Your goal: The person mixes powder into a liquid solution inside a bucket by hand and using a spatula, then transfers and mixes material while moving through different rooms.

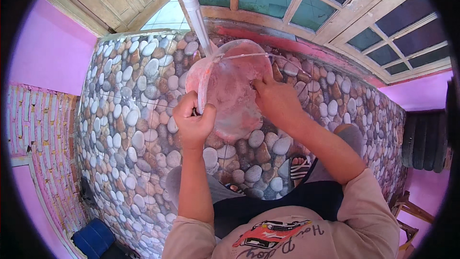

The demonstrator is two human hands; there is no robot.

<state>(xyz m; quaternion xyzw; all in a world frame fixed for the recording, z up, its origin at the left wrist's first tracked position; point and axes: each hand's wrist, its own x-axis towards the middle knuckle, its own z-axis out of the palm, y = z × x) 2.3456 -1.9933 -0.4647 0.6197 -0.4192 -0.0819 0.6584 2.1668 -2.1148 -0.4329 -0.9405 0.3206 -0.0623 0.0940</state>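
Observation:
A translucent pail stained with pink (230,105) is in front of me above the pebble-patterned floor, a thin handle across its far side. My left hand (194,117) is closed on its left rim. My right hand (268,96) has curled fingers at the right side, gripping the pail; its fingertips are partly hidden inside. Just beyond stands a white pole (191,5), its lower end behind the pail.
Worn glazed wooden doors (311,5) line the far side. A pink wall with exposed brick (43,124) is at left, above a blue container (91,240). Stacked tyres (424,141) and wooden furniture (407,216) are at right. My sandaled foot (299,170) is below the pail.

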